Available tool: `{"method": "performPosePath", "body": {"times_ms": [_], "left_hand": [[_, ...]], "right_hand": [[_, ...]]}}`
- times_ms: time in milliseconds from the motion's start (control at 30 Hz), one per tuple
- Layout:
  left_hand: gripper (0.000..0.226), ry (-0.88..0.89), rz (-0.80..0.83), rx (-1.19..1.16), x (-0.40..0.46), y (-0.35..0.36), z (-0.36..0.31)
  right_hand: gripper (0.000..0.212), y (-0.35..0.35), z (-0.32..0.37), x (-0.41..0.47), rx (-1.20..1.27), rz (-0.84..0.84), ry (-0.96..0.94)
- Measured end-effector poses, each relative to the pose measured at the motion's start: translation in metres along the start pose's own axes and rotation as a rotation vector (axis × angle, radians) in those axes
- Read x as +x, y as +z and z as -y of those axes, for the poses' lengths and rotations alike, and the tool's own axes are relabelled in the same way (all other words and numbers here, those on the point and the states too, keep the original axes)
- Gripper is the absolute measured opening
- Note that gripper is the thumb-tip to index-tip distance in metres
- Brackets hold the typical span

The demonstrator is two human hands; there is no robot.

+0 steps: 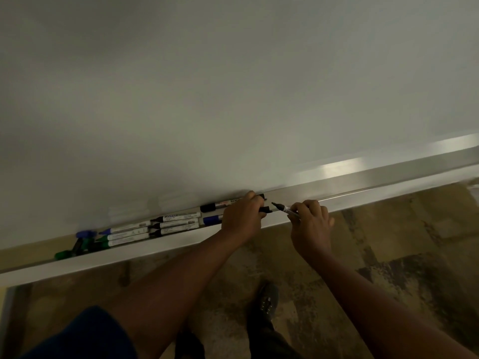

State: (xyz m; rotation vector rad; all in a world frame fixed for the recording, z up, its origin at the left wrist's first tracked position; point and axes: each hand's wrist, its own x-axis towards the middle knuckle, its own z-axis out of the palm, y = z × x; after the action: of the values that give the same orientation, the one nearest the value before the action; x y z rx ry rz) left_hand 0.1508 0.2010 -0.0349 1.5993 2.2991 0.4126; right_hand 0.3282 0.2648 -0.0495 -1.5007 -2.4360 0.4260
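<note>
My right hand (311,221) pinches an uncapped black marker (283,208), whose tip points left toward my left hand. A black cap (265,209) sits between the curled fingers of my left hand (242,215), a short gap from the marker's tip. Both hands hover over the whiteboard's metal tray (350,189). Behind my left hand another black-capped marker (220,204) lies in the tray, and a blue-capped one (212,219) lies just in front of it.
Several markers (160,225) with black, blue and green tips lie in rows in the tray to the left, with loose green and blue caps (77,243) at the far left. The blank whiteboard (233,86) fills the upper view. Below are patterned carpet (388,242) and my shoe (267,299).
</note>
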Motion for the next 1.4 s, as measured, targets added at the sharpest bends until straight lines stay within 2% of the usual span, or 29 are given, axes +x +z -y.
{"method": "performPosePath", "body": {"times_ms": [133, 333, 600, 733, 833, 900, 1033, 1133, 1267, 1400], "left_hand": [[0.012, 0.0, -0.04, -0.031, -0.008, -0.007, 0.004], [0.012, -0.092, -0.097, -0.114, -0.022, -0.021, 0.016], [0.013, -0.117, -0.087, -0.221, -0.037, -0.036, 0.035], [0.015, -0.092, -0.065, -0.371, -0.048, -0.037, 0.046], [0.018, -0.088, -0.079, -0.56, -0.055, -0.039, 0.052], [0.016, -0.087, -0.109, -0.594, -0.059, -0.042, 0.056], [0.036, -0.104, -0.184, -0.589, -0.064, -0.047, 0.06], [0.037, -0.15, -0.245, -0.571, -0.067, -0.052, 0.058], [0.056, -0.251, -0.244, -0.551, -0.067, -0.059, 0.06], [0.059, -0.266, -0.227, -0.641, -0.067, -0.071, 0.063]], "right_hand": [[0.016, -0.001, 0.005, -0.001, -0.009, 0.016, -0.02], [0.011, 0.001, 0.018, -0.005, 0.01, 0.075, -0.049], [0.011, -0.001, 0.043, -0.007, -0.04, 0.106, -0.139], [0.013, 0.0, 0.056, -0.009, -0.083, 0.11, -0.248], [0.015, 0.003, 0.067, -0.009, -0.003, 0.112, -0.244], [0.017, 0.003, 0.073, -0.01, 0.052, 0.111, -0.26], [0.026, -0.001, 0.088, -0.012, 0.091, 0.12, -0.344], [0.025, -0.007, 0.099, -0.01, 0.059, 0.078, -0.42], [0.02, -0.019, 0.111, -0.005, 0.018, 0.064, -0.552], [0.021, -0.036, 0.123, -0.004, 0.059, 0.047, -0.637]]}}
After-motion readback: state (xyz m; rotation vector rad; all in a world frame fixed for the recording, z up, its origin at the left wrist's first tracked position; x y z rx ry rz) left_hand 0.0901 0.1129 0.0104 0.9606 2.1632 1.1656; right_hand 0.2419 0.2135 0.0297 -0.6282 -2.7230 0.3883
